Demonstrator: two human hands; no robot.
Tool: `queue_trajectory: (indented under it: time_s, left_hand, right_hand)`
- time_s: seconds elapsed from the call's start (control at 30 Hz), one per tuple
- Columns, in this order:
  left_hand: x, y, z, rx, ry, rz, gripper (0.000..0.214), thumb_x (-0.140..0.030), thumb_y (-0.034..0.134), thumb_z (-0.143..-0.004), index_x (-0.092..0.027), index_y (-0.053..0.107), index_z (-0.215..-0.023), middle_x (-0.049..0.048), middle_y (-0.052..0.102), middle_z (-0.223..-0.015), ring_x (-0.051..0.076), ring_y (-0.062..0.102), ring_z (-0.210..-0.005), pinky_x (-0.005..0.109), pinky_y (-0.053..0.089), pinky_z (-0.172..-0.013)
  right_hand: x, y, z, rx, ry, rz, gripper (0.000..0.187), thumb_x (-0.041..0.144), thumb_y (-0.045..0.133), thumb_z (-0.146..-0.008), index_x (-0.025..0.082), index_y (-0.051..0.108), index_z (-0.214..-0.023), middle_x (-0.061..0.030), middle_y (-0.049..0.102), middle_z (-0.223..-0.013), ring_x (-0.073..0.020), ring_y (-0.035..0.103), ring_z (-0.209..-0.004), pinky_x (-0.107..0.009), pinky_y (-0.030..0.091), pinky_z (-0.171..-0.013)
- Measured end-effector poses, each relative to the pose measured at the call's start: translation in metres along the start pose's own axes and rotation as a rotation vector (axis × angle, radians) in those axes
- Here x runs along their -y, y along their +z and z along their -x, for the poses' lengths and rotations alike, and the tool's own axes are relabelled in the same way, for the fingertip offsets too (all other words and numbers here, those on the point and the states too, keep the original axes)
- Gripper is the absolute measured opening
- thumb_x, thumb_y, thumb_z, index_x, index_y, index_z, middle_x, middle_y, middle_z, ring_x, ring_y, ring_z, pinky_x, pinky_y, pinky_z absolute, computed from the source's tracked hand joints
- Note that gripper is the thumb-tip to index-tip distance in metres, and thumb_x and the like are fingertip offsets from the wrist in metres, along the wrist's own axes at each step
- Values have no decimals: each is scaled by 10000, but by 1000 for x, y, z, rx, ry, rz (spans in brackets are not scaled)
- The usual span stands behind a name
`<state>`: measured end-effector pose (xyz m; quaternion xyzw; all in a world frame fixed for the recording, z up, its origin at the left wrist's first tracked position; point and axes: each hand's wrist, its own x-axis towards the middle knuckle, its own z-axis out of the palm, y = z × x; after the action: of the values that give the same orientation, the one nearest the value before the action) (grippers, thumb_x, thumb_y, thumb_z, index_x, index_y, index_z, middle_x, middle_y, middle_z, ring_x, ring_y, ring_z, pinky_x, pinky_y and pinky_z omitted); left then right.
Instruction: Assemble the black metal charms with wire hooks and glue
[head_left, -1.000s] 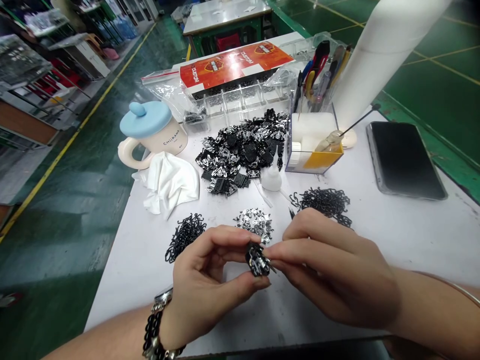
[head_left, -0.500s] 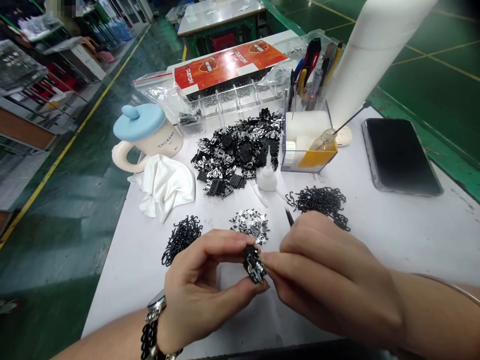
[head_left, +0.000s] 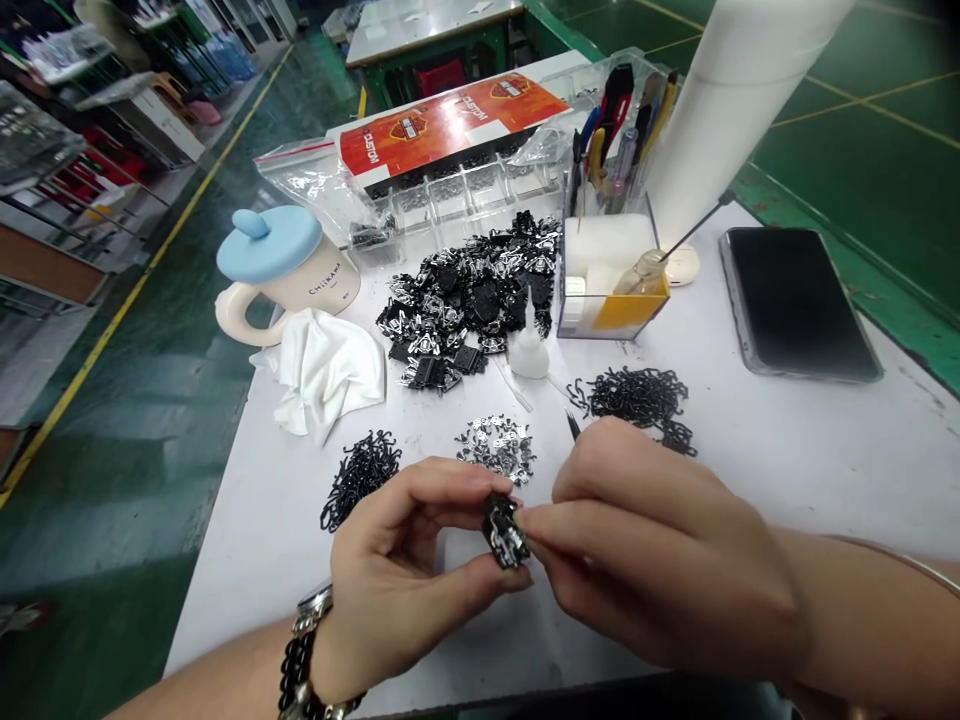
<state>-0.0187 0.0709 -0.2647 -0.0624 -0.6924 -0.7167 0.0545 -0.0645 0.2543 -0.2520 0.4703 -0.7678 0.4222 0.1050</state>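
Observation:
My left hand (head_left: 405,575) pinches a small black part with metal bits (head_left: 504,531) between thumb and fingers, just above the white table (head_left: 810,460). My right hand (head_left: 660,550) is closed against the part's right side, and the black tip of tweezers (head_left: 573,425) sticks up behind its fingers. Just beyond the hands lie a small heap of shiny metal clips (head_left: 496,448), a heap of black hooks (head_left: 361,472) on the left and another heap of black hooks (head_left: 637,397) on the right.
A big pile of black parts (head_left: 472,300) fills the table's middle. A mug with a blue lid (head_left: 281,270) and a white cloth (head_left: 322,370) are at left. A clear tool holder (head_left: 611,270), a glue bottle (head_left: 527,350), a phone (head_left: 795,305) and a white roll (head_left: 720,110) stand right.
The hands and the small part stay together and have shifted slightly left in view; the camera has tilted a little. The grip looks the same.

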Motion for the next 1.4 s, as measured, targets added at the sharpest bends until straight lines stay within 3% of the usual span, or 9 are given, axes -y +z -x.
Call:
queue_trajectory:
  time_s: [0.1,0.3,0.57,1.07,1.4]
  left_hand:
    - [-2,1,1,-19,-64,53,427,30,800,-523,-192,709,-876,26,713,-863,164,684,-804,181,594,-701]
    - [-2,-1,0,-18,-161,132,450,76,780,-514,-204,720,-861,6,714,-862,147,699,-732,171,598,-684]
    - [-2,-2,-1,12,-196,172,463,83,768,-544,-230,710,-881,-37,722,-875,116,708,-701,144,591,-704]
    - [-2,-3,1,-14,-184,134,448,57,787,-541,-232,713,-875,-28,707,-866,117,704,-675,149,595,-673]
    - [-2,-2,-1,-51,-321,172,381,40,800,-531,-203,701,-807,-24,737,-802,123,708,-665,141,592,-635]
  right_hand:
    - [0,1,-3,-22,60,-65,153,61,484,-814,115,625,-793,-42,545,-634,-130,459,-613,-263,372,-560]
    - [-2,1,-5,7,148,-220,148,44,500,-796,90,618,-719,-51,542,-644,-98,469,-610,-210,395,-552]
    - [-4,1,-5,39,222,-355,125,31,530,-786,39,644,-735,-57,537,-650,-70,465,-591,-175,388,-530]
    - [-5,0,-3,87,187,-391,128,18,497,-800,50,616,-766,-64,521,-692,-97,463,-632,-221,391,-551]
    - [-7,2,-4,71,126,-327,135,10,495,-803,40,623,-768,-76,550,-665,-109,470,-648,-236,397,-573]
